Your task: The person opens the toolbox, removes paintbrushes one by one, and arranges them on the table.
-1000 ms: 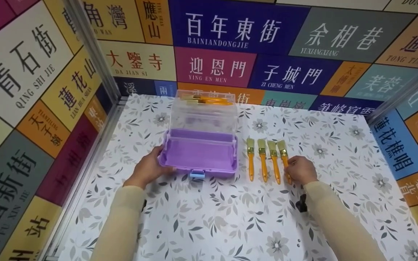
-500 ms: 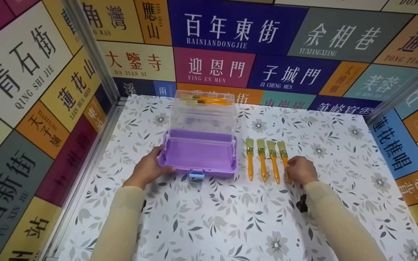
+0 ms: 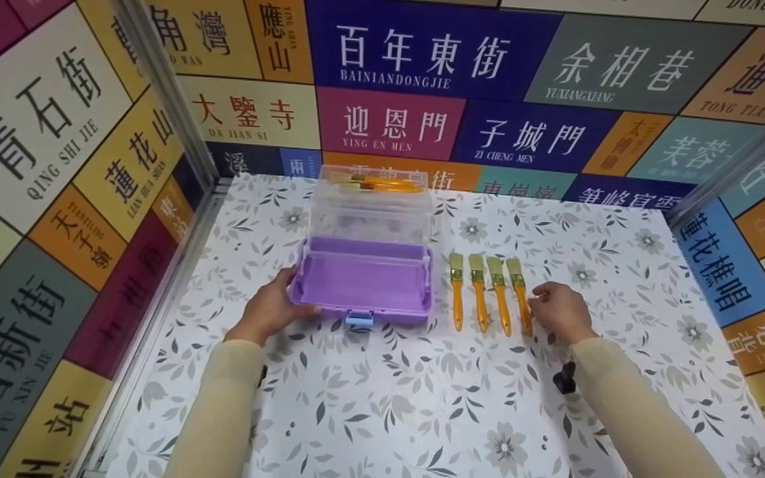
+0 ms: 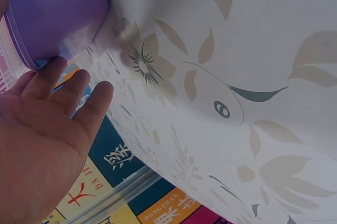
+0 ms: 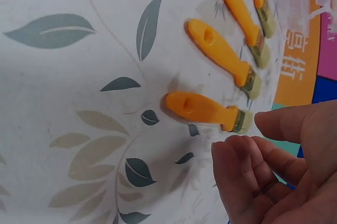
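A purple storage box [image 3: 366, 282] stands with its clear lid [image 3: 369, 222] raised at the back. My left hand [image 3: 266, 309] holds its left front corner, thumb on the side and fingertips on the front; the left wrist view shows these fingers [image 4: 51, 74] against the purple wall [image 4: 58, 10]. Right of the box, several orange-handled paintbrushes lie in a row, bristles away from me. My right hand [image 3: 562, 312] hovers beside the rightmost paintbrush [image 3: 518, 292], apart from it. In the right wrist view, its fingers [image 5: 237, 166] are loosely bent, with nothing between them and the thumb.
More orange-handled brushes [image 3: 382, 184] show in the top of the clear lid. A light blue latch [image 3: 360, 318] sits on the box front. White leaf-patterned cloth [image 3: 422, 405] covers the table. Panels with printed characters [image 3: 389, 123] and metal posts enclose it.
My right hand has let go of the rightmost paintbrush and moved slightly right, away from it. The left hand and the box have stayed in place.
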Demonstrator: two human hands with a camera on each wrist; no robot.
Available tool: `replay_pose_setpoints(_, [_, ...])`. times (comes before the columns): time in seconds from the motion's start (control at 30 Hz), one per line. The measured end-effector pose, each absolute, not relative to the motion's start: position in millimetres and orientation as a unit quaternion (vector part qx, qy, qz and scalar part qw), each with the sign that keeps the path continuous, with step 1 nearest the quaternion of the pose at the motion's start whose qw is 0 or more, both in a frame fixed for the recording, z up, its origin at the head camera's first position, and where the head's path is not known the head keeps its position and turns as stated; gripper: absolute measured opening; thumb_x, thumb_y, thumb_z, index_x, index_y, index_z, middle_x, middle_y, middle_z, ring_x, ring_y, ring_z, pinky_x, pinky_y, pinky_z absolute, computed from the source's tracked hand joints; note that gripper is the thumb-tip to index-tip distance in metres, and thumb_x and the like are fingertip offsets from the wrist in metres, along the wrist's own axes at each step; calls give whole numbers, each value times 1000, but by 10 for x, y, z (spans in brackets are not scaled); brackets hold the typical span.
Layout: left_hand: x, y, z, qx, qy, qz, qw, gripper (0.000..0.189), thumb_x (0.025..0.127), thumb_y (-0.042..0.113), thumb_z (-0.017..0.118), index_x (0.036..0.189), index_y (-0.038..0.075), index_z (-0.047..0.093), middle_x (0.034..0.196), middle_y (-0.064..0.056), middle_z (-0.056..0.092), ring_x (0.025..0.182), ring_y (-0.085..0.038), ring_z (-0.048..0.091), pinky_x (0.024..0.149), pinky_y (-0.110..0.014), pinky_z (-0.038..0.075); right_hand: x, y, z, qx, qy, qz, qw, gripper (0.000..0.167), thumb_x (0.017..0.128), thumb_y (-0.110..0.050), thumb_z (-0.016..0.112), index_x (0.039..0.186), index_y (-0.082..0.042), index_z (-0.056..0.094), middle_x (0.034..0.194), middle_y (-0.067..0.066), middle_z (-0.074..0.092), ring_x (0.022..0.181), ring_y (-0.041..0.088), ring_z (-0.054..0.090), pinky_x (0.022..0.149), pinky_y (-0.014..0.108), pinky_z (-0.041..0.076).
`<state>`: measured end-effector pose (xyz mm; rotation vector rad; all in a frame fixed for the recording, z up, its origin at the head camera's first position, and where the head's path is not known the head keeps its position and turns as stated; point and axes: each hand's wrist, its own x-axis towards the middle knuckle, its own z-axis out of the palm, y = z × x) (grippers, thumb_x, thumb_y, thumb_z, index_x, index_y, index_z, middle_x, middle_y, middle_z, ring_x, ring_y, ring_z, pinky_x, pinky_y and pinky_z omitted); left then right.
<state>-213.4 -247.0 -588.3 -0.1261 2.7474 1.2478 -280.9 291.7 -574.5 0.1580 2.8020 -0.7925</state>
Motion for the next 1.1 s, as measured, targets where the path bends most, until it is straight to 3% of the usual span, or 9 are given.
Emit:
replay_pose_setpoints(0.13, [-2129, -2476, -5879, -43, 908, 413, 63, 98, 72, 45, 88, 152, 17, 39, 142, -15, 54, 128, -36, 51, 106, -54, 39, -2729, 2882, -5653, 18, 959, -268, 90, 35, 95, -21, 61, 121, 3, 64, 104, 18, 66, 79, 25, 61, 63, 36, 52])
replay_pose_setpoints(0.4, [-2123, -2481, -5867, -49, 907, 412, 74, 99, 72, 46, 87, 153, 19, 37, 145, -13, 51, 132, -36, 47, 108, -55, 37, -2525, 2750, -5436, -47, 958, -281, 39, 28, 94, -15, 59, 116, 0, 68, 96, 12, 69, 56, 18, 57, 48, 34, 48])
replay_pose_setpoints(0.7, [-2115, -2470, -5868, -55, 903, 419, 80, 98, 73, 47, 87, 153, 21, 37, 146, -11, 51, 132, -35, 47, 108, -56, 36, -2245, 2592, -5234, -113, 951, -289, 6, 27, 97, -19, 64, 120, -5, 68, 96, 5, 69, 79, 22, 69, 63, 38, 52])
replay_pose_setpoints(1.1, [-2131, -2475, -5876, -50, 906, 414, 76, 99, 73, 47, 86, 154, 20, 36, 146, -12, 51, 132, -36, 47, 108, -56, 36, -1991, 2394, -4962, -181, 940, -283, -60, 26, 93, -13, 71, 119, -8, 69, 93, -1, 68, 79, 20, 68, 66, 41, 54])
